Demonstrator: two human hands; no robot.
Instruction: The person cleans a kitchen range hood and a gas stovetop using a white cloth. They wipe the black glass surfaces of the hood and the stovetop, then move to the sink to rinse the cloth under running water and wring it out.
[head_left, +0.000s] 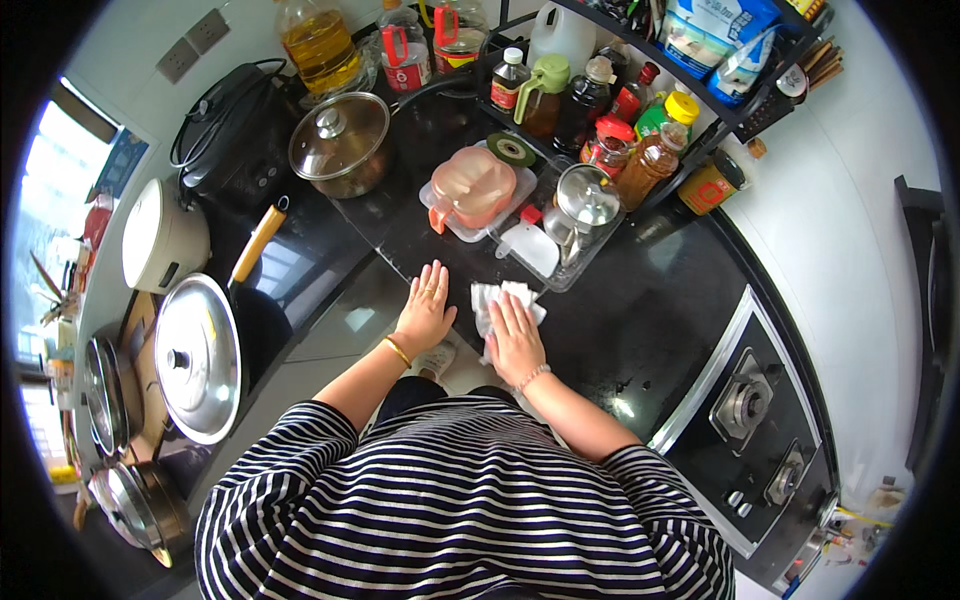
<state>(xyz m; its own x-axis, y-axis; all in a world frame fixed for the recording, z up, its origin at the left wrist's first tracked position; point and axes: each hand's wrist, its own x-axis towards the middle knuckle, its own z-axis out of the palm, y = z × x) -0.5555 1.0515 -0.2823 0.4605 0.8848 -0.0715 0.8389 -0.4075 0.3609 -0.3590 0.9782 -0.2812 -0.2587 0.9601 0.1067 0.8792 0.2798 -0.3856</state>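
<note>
My right hand (516, 337) lies flat on a crumpled white cloth or paper wipe (487, 304) at the edge of the black countertop (600, 330). Most of the wipe's lower part is hidden under the palm. To its left, my left hand (426, 304) reaches palm down near the counter's corner edge, holding nothing, with its fingers nearly straight. Ahead of both hands stand a clear plastic tray (559, 285) with a glass-lidded metal pot and a white piece in it, and a pink lidded container (472, 187) on a clear tray.
A gas stove (750, 420) is set in the counter at right. Sauce bottles (589, 94) crowd a black rack (720, 112) at the back. A glass-lidded saucepan (341, 146), a rice cooker (236, 135) and a wok with a metal lid (196, 360) stand at left.
</note>
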